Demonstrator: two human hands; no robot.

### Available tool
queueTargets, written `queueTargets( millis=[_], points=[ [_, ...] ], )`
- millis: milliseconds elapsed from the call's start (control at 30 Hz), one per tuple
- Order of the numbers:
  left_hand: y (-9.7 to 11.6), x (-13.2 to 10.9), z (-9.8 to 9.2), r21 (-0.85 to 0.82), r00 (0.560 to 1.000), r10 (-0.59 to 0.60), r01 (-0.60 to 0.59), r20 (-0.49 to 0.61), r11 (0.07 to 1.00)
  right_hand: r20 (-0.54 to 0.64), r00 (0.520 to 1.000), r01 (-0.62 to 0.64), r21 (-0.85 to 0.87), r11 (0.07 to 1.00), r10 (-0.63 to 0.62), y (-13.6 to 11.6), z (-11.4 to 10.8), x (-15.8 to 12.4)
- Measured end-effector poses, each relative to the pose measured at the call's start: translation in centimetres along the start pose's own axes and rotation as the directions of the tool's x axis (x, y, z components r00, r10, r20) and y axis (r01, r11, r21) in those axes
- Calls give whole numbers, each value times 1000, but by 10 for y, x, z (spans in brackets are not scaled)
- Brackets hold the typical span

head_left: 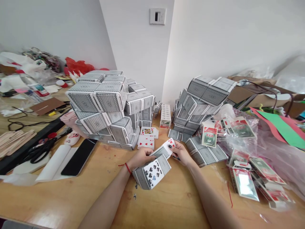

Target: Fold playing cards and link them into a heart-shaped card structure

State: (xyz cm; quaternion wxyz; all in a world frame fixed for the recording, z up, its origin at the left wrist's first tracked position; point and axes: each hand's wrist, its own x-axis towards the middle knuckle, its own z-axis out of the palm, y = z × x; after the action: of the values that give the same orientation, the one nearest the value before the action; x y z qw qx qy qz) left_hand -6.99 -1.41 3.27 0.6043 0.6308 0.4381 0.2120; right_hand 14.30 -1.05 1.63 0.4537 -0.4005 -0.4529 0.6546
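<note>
The left hand [141, 158] grips a block made of playing cards [152, 173], holding it just above the table [166, 203] near the front edge; a spade card faces up on one side, and the patterned backs wrap the others. The fingers curl over the top, which keeps the folded cards from springing apart. The right hand [180, 152] pinches a single heart card [166, 148] between thumb and fingertips, with its lower edge meeting the block's upper corner, so the card sits angled as if lined up against that side.

Two loose face-up cards [146, 137] lie just beyond the hands, within easy reach. Behind them rise two heaps of finished card blocks: a big stacked pile on the left [105, 108] and a leaning pile on the right [202, 101], pushed back toward the wall so the front of the table stays free for work. Opened card packets [243, 181] lie scattered to the right. A phone [79, 157] and scissors [39, 151] lie off to the left.
</note>
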Motion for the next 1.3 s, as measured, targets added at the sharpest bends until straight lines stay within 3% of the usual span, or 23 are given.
queueTargets(
  millis=[500,967,1300],
  points=[
    [-3,-1,2,-63,1000,-17,16,-6,998,56,997,70,-163,984,-61,-3,1,-1],
    [1,3,2,14,999,-3,3,-32,1000,91,992,109,-256,960,-88,-3,5,-4],
    [-1,3,2,22,999,-2,3,-35,1000,168,984,81,-171,982,-52,0,6,-4]
  ],
)
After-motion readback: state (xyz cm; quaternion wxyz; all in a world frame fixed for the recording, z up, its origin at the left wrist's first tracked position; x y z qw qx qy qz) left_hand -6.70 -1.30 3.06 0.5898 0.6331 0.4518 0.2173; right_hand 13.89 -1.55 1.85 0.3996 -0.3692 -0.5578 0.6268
